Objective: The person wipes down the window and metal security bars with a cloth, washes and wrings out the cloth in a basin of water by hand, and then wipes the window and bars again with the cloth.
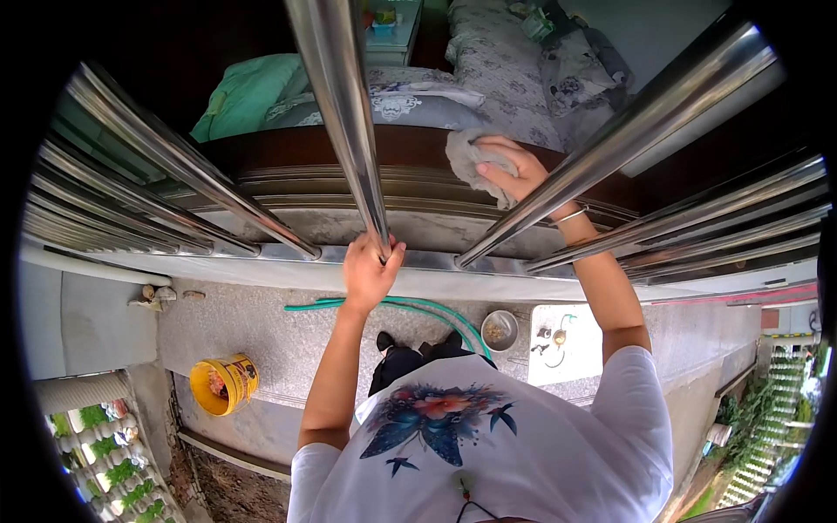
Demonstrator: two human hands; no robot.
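Note:
My left hand (370, 272) is wrapped round the foot of a shiny metal window bar (342, 105), just above the lower rail. Reaching through the bars, my right hand (516, 171) grips a crumpled greyish-white cloth (472, 162). The cloth is up against the dark brown window frame (405, 157), on the room side of the bars. Part of the cloth is hidden under my fingers. A second thick bar (628, 131) crosses close over my right wrist.
More metal bars (187, 166) run to both sides. Inside are a bed (497, 65) and a green cloth (257, 91). Below, on the paved ground, are a green hose (418, 304), a metal bowl (500, 330), a yellow bucket (225, 383) and a white board (567, 357).

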